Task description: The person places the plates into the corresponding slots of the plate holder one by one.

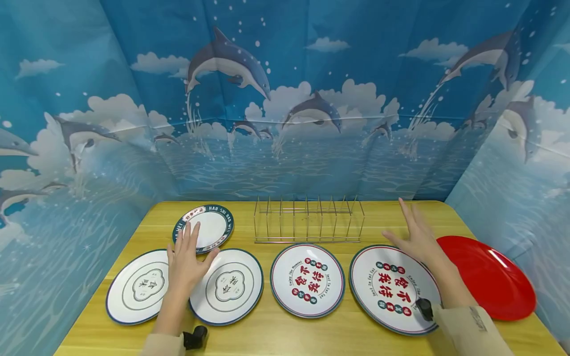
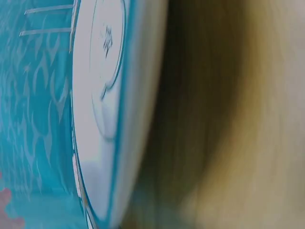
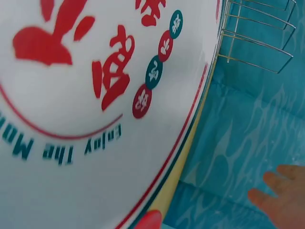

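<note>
My left hand (image 1: pixel 183 264) hovers with straight fingers between two white plates, the outer-left plate (image 1: pixel 126 296) and the inner plate with a flower-shaped emblem (image 1: pixel 231 284). Its fingertips overlap the green-rimmed plate (image 1: pixel 215 228) behind in the head view. The left wrist view shows a white plate (image 2: pixel 88 114) close up, and no hand. Over the back right edge of the large plate with red characters (image 1: pixel 374 296), my right hand (image 1: pixel 420 242) is raised, fingers spread and slightly blurred. The right wrist view shows its fingers (image 3: pixel 279 183) apart from that plate. Neither hand holds anything.
A wire dish rack (image 1: pixel 307 242) stands at the back middle of the wooden table (image 1: pixel 267 341). In front of it lies a smaller plate with red characters (image 1: pixel 307 309). A red oval plate (image 1: pixel 494 282) lies at far right. A dolphin-printed curtain (image 1: pixel 285 163) encloses the table.
</note>
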Available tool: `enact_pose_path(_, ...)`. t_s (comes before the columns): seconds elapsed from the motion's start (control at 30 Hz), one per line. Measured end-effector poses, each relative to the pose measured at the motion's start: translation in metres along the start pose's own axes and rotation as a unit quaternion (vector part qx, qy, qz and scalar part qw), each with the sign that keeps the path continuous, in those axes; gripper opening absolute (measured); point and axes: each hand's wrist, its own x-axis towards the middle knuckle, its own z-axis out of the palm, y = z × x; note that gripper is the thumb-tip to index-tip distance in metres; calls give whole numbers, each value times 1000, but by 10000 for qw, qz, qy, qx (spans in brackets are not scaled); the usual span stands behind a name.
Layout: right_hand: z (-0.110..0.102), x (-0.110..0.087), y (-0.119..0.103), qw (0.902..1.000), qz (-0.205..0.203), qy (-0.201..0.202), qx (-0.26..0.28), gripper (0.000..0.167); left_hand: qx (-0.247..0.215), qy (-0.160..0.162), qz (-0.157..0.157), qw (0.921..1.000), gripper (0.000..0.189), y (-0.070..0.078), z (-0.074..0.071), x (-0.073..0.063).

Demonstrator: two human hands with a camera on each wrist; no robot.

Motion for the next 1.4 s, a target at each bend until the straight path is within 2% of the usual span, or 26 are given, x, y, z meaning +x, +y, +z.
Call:
enact_pose_path(0.1, 4, 8, 0, 9964, -237, 118, 806, 92, -664, 331, -349, 9966, 85, -8, -7, -3)
enact_pose_path(0.17, 7, 13, 0, 9905, -325, 72, 1335, 91, -1141, 494, -706, 9897, 87, -12, -13, -5)
enact_pose_path(0.3, 12, 20, -2, 9790, -278, -133, 2015, 89, -2241, 897, -1225, 9627, 86, -26, -20, -10)
enact_pose_path(0.37, 15, 24, -2, 9734, -283, -250, 2261, 87, -2686, 1061, -1336, 9480, 85, -34, -23, -13)
enact_pose_path(0.47, 20, 30, -3, 9659, -378, -363, 2534, 85, -3046, 1073, -1648, 9319, 86, -44, -30, -18)
enact_pose_path(0.6, 27, 40, -3, 9567, -408, -583, 2823, 82, -3166, 1072, -1948, 9221, 85, -56, -39, -27)
enact_pose_path(0.67, 29, 44, -3, 9510, -356, -757, 2976, 80, -3328, 1137, -1902, 9166, 84, -66, -41, -32)
enact_pose_path(0.73, 31, 47, -4, 9458, -283, -921, 3102, 79, -3626, 1153, -1815, 9068, 84, -77, -43, -37)
enact_pose_path(0.87, 32, 52, -6, 9329, -183, -1210, 3387, 75, -4443, 1201, -1631, 8727, 85, -110, -41, -45)
enact_pose_path(0.97, 33, 56, -7, 9211, -118, -1421, 3622, 73, -4963, 1310, -1732, 8406, 89, -136, -36, -49)
enact_pose_path(1.07, 35, 59, -8, 9122, -30, -1584, 3777, 73, -5252, 1419, -2013, 8146, 89, -131, -47, -56)
enact_pose_path(1.1, 36, 60, -8, 9109, -3, -1613, 3797, 72, -5413, 1492, -1980, 8034, 89, -132, -48, -59)
enact_pose_path(1.13, 36, 61, -9, 9108, 33, -1629, 3794, 72, -5495, 1518, -1947, 7982, 89, -131, -52, -62)
enact_pose_path(1.2, 37, 63, -9, 9099, 70, -1659, 3801, 71, -5572, 1544, -1911, 7932, 86, -127, -60, -69)
enact_pose_path(1.3, 38, 65, -10, 9105, 118, -1697, 3769, 68, -5628, 1600, -1956, 7870, 85, -136, -61, -76)
enact_pose_path(1.33, 39, 66, -10, 9105, 138, -1713, 3762, 67, -5527, 1605, -2120, 7898, 84, -136, -64, -78)
enact_pose_path(1.4, 39, 67, -9, 9107, 172, -1744, 3741, 65, -5421, 1624, -2429, 7879, 85, -133, -69, -82)
